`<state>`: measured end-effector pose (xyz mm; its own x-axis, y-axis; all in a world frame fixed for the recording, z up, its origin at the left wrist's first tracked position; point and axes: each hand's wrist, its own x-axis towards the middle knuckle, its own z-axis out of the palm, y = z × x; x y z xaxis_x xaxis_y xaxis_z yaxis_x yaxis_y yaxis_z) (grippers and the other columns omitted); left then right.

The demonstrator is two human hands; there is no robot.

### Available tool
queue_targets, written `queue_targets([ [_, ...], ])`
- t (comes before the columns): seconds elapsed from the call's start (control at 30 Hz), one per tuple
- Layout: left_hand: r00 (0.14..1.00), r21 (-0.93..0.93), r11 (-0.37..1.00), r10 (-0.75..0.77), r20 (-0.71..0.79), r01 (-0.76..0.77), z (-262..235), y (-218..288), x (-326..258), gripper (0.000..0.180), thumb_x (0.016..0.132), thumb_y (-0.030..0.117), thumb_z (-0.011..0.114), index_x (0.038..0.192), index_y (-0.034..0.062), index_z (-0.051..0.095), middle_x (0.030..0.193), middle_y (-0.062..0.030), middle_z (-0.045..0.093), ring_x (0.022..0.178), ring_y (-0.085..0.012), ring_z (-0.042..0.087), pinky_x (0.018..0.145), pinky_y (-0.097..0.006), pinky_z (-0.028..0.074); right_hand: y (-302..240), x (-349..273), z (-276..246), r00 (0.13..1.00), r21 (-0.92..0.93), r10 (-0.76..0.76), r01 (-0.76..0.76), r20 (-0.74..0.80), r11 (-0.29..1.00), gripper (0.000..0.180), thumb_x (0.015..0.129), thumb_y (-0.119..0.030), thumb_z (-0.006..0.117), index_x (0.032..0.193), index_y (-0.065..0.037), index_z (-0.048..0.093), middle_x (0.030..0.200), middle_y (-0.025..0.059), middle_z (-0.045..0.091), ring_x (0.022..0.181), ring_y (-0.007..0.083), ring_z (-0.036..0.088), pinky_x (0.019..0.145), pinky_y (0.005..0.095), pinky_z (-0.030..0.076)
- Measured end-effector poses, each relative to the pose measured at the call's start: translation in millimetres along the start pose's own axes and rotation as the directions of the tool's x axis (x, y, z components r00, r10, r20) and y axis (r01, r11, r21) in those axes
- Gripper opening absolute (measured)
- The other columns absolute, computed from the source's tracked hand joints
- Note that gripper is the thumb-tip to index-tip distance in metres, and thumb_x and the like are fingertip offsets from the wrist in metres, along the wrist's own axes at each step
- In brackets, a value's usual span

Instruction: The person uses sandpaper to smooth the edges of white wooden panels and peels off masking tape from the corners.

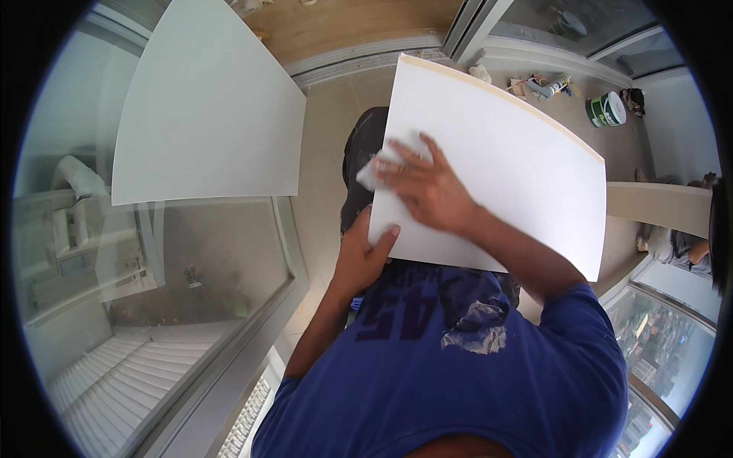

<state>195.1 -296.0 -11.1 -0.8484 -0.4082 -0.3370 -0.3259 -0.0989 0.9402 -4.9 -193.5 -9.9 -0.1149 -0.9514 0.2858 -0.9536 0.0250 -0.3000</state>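
Note:
A large white flat panel (504, 175) with a tan strip along its far edge lies tilted across my lap. My left hand (366, 248) grips its lower left corner, thumb on top and the other fingers hidden underneath. Over the panel's left part, my right hand (427, 187) presses down with fingers spread, a little blurred by motion. Beneath those fingertips a whitish wad (368, 175), like a cloth or paper, sticks out past the panel's left edge; its exact kind cannot be made out. My dark trousers (365, 145) show beside the panel.
Another white panel (217, 114) stands at the left against a glass door (175, 259) with a grey frame. At the far right are a white and green bucket (606, 110) and scattered tools (546, 86) on the floor. A door track (343, 67) crosses the far side.

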Motion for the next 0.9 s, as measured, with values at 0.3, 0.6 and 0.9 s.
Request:
queue_targets([
  [0.3, 0.998, -0.059, 0.998, -0.009, 0.057, 0.013, -2.3, -5.0, -7.6, 0.055, 0.1, 0.024, 0.071, 0.145, -0.0022, 0.052, 0.12, -0.0163, 0.071, 0.101, -0.0206, 0.071, 0.085, -0.034, 0.057, -3.1, -4.3, -6.8, 0.998, 0.046, 0.019, -0.022, 0.056, 0.999, 0.049, 0.089, -0.007, 0.072, 0.137, -0.016, 0.071, 0.146, 0.0043, 0.067, 0.153, 0.0259, 0.045, 0.129, 0.0616, 0.023],
  [0.6, 0.994, -0.05, 0.997, 0.062, 0.089, -0.057, -7.6, -10.5, -16.8, 0.072, 0.092, 0.02, 0.077, 0.152, -0.0036, 0.047, 0.136, -0.0195, 0.067, 0.129, -0.0263, 0.063, 0.112, -0.038, 0.045, 26.1, 8.0, 2.8, 0.989, -0.08, 0.128, -0.134, -0.08, 0.988, 0.047, 0.09, -0.008, 0.07, 0.136, -0.016, 0.07, 0.147, 0.0009, 0.066, 0.152, 0.0255, 0.046, 0.125, 0.0659, 0.025],
  [0.9, 0.99, -0.26, 0.966, 0.047, 0.137, -0.01, -8.4, -20.4, -18.6, 0.078, 0.088, 0.008, 0.082, 0.155, -0.0005, 0.044, 0.143, -0.0139, 0.062, 0.135, -0.0222, 0.057, 0.115, -0.037, 0.043, -11.9, -5.1, -12.3, 0.999, 0.051, 0.006, -0.008, 0.04, 0.999, 0.049, 0.088, -0.005, 0.071, 0.135, -0.019, 0.073, 0.145, 0.0016, 0.068, 0.153, 0.0269, 0.045, 0.129, 0.0637, 0.019],
])
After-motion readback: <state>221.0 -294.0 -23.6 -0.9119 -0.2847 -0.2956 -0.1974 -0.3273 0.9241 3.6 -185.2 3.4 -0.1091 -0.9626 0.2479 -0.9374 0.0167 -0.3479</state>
